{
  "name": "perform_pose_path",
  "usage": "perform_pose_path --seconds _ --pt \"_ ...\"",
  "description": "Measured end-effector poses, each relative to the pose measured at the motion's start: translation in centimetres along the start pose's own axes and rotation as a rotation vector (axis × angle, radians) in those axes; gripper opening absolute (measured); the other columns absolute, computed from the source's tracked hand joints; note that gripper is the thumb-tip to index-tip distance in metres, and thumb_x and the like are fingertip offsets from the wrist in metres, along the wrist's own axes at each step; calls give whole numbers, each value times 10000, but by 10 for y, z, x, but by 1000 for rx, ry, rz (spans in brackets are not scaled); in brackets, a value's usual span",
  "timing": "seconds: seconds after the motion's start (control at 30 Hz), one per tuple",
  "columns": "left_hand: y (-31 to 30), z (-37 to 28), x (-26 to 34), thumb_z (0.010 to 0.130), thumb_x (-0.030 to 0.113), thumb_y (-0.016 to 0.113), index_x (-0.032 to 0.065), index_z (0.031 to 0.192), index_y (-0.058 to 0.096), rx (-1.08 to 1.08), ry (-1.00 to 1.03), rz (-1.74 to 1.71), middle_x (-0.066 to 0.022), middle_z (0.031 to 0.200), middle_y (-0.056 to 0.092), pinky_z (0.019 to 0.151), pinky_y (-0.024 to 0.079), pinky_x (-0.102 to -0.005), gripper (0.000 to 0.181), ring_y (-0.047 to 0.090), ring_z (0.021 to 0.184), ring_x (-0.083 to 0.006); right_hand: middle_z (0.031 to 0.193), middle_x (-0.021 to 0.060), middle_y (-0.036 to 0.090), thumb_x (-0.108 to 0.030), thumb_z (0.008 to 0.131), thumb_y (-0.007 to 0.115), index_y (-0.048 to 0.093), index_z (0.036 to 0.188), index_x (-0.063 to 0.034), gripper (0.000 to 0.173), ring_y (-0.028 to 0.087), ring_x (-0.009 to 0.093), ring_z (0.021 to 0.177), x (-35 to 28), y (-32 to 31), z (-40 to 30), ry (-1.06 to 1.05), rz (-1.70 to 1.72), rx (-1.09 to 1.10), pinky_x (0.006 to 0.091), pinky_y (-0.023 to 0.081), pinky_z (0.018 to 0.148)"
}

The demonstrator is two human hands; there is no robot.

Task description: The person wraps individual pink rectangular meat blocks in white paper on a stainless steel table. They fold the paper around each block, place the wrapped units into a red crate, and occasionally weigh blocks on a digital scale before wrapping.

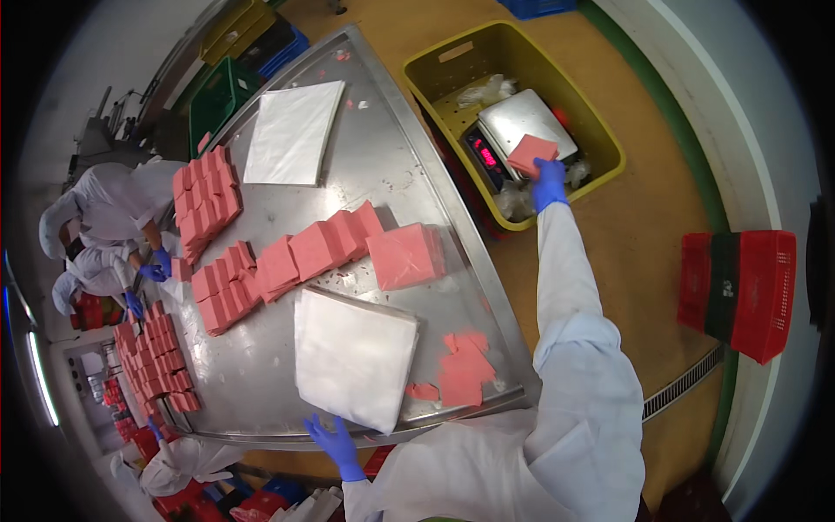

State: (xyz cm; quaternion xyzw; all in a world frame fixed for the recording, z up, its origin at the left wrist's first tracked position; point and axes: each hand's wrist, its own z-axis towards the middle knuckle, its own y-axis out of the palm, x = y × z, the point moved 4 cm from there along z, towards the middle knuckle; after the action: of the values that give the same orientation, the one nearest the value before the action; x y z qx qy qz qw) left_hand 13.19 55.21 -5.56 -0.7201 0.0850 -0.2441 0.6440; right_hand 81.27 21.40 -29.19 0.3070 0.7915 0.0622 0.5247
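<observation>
My right hand (548, 183), in a blue glove, grips a small stack of pink square sheets (533, 155) over the steel pan of a digital scale (522, 124). The scale sits in a yellow plastic crate (603, 140) beside the table, its red display lit. My left hand (334, 444), also gloved, is open at the near table edge, close to a stack of white sheets (355, 355). On the steel table (261, 365) lie a pink stack in clear plastic (406, 256), a row of pink stacks (313, 248) and torn pink pieces (464, 370).
Another white sheet stack (293, 134) lies farther up the table. Co-workers in white (117, 202) stand at the left by more pink stacks (207, 192). Red and green crates (737, 293) stand at the right wall, near a floor drain (682, 383). Clear plastic bags (489, 91) lie in the yellow crate.
</observation>
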Motion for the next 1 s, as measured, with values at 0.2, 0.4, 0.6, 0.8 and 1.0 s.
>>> perform_pose_path --seconds 0.2,0.4,0.6,0.8,1.0 --pt "9 3 -7 880 239 619 -7 1340 433 -36 8 59 -265 1483 225 1097 262 -482 553 245 1372 -407 815 86 604 -155 808 630 607 1035 -53 249 555 205 648 15 -79 112 21 -216 151 351 473 600" --pt "-16 5 50 884 125 592 31 1305 485 5 191 20 -225 1473 280 1080 300 -465 444 301 1351 -389 651 31 463 -257 812 650 588 934 -129 187 460 178 547 -42 -67 84 215 -87 281 314 388 536" --pt "-31 31 76 876 59 569 35 1225 552 46 184 21 -206 1449 332 1048 342 -456 350 363 1313 -368 622 11 436 -312 783 708 588 835 -157 203 384 165 446 -44 -73 91 228 -318 270 316 303 433" --pt "-31 26 46 874 45 561 34 1192 571 72 135 11 -192 1403 391 1026 370 -445 318 426 1254 -364 874 72 596 -263 685 822 627 950 -55 389 569 205 686 -11 -76 134 95 -297 247 357 467 603" --pt "-43 8 25 875 28 555 27 1164 585 81 64 11 -202 1354 445 1018 384 -428 291 466 1221 -357 1142 103 602 -158 706 822 544 1205 37 603 589 217 958 5 -37 88 244 -399 285 356 491 813"
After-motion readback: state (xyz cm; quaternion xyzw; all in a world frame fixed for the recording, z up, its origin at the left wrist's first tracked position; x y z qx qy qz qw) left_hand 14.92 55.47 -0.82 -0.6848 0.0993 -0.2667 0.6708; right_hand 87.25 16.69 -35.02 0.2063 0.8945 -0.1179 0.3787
